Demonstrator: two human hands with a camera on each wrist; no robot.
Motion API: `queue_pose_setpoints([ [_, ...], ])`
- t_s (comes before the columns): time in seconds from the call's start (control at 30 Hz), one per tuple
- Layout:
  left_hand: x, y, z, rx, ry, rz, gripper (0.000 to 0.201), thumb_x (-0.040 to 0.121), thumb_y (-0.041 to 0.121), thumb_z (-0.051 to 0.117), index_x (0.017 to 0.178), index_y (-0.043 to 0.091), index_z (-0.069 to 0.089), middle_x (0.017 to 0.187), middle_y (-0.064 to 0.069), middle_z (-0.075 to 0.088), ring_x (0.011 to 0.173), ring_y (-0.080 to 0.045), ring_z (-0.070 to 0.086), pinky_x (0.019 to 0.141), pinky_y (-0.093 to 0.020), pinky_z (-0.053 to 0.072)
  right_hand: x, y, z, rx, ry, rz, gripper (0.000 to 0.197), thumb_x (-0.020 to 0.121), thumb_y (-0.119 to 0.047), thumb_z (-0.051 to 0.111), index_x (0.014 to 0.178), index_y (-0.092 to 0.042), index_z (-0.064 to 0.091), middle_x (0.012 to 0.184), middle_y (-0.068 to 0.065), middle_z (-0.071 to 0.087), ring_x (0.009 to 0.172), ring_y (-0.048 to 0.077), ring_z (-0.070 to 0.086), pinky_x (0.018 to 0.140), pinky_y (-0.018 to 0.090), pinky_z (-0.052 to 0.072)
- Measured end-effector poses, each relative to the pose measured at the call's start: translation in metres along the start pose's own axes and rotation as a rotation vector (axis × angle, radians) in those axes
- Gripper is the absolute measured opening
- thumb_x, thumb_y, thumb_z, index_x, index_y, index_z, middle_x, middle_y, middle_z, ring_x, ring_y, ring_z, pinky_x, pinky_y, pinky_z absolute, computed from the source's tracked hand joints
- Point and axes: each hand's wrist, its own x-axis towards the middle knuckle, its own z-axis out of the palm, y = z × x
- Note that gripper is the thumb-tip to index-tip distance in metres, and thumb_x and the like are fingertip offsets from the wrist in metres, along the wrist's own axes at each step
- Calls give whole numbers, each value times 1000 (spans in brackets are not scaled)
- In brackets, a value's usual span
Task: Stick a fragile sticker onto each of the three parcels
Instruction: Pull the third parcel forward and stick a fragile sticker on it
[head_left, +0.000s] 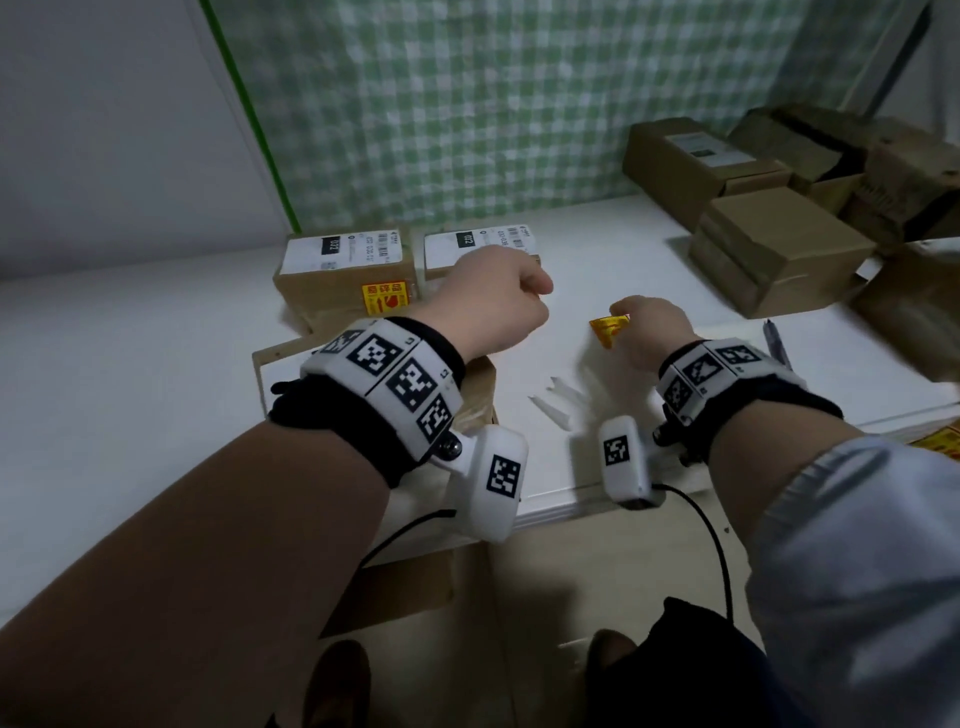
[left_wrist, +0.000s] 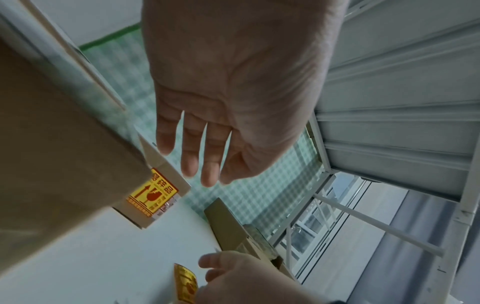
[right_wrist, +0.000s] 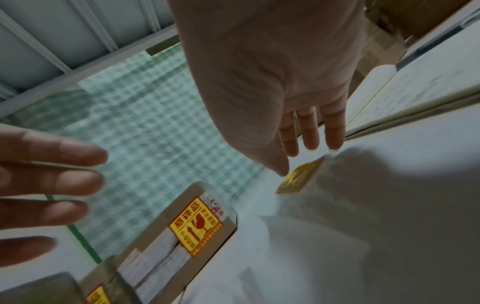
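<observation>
Nearest, the right hand (head_left: 654, 327) pinches a yellow sticker (head_left: 609, 328) above the table (head_left: 597, 249). Its unlabelled parcel (head_left: 480, 249) lies toward eleven o'clock, partly behind the left hand (head_left: 493, 304), which hangs loosely open, holding nothing, and is nearer.

A green-checked cloth (head_left: 467, 104) hangs behind the white table (head_left: 130, 364), beside a plain wall (head_left: 93, 130).

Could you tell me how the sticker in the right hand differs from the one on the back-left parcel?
The loose sticker is pinched by the right hand and curled; the stuck sticker lies flat on the back-left parcel, its print readable. Both are yellow with red print.
</observation>
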Motion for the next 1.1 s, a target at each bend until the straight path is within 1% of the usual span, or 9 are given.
queue_pose_setpoints([
  [0.1, 11, 1, 7, -12, -9, -11, 34, 84, 9, 51, 113, 16, 67, 113, 1, 67, 105, -16, 59, 86, -23, 46, 11, -2, 2, -153, -87, -38, 49, 90, -18, 46, 139, -19, 42, 143, 13, 42, 130, 34, 40, 106, 38, 33],
  [0.3, 21, -3, 17, -36, -39, -46, 33, 83, 6, 52, 110, 16, 68, 113, 0, 68, 108, -15, 60, 94, -30, 48, 15, -10, 1, -396, -121, -58, 39, 88, -20, 50, 125, -10, 52, 127, 16, 50, 118, 35, 47, 88, 38, 41],
  [0.4, 22, -6, 21, -41, -43, -62, 33, 84, 6, 51, 109, 17, 69, 116, 2, 66, 108, -14, 59, 92, -26, 47, 14, -11, -3, -363, -157, -27, 16, 84, -19, 56, 93, -6, 59, 104, 15, 63, 97, 33, 58, 74, 33, 44],
  [0.47, 21, -7, 23, -42, -47, -69, 32, 85, 6, 51, 108, 18, 69, 113, 1, 67, 106, -15, 60, 90, -25, 47, 12, -9, -2, -307, -173, -4, 15, 84, -19, 55, 78, -5, 55, 85, 12, 60, 83, 32, 56, 70, 31, 43],
  [0.57, 18, -7, 24, -31, -50, -73, 29, 86, 8, 53, 107, 21, 69, 111, 2, 67, 105, -15, 60, 90, -26, 46, 4, -6, -1, -268, -149, -31, 20, 86, -15, 53, 96, -1, 63, 91, 15, 61, 84, 30, 54, 71, 29, 43],
  [0.7, 10, -4, 20, -40, -57, -49, 29, 86, 8, 52, 105, 21, 70, 114, 2, 67, 108, -14, 59, 97, -30, 46, -10, -3, -3, -62, -80, -77, 26, 87, -10, 51, 110, -5, 62, 116, 14, 61, 105, 32, 57, 79, 31, 50],
  [0.77, 4, 0, 16, -50, -52, -32, 29, 87, 9, 52, 107, 20, 69, 113, 1, 68, 104, -14, 61, 94, -29, 48, -18, -6, -6, 199, -99, -67, 23, 86, -3, 48, 103, -14, 59, 114, 11, 55, 92, 28, 57, 64, 32, 58],
  [0.87, -7, 4, 11, -37, -40, -11, 30, 87, 10, 52, 112, 18, 68, 115, 2, 67, 105, -14, 60, 90, -25, 46, -38, -21, -16, 427, -112, -90, 27, 87, -1, 47, 105, -20, 54, 106, 6, 45, 71, 15, 52, 48, 29, 57],
  [1.1, -40, -1, -6, -121, 60, -37, 34, 83, 14, 62, 116, 19, 64, 108, 2, 66, 100, -15, 59, 87, -29, 46, -91, -61, -34, 741, -92, -313, 41, 71, 4, 73, 99, -18, 53, 92, 16, 63, 66, 22, 60, 56, 30, 56],
])
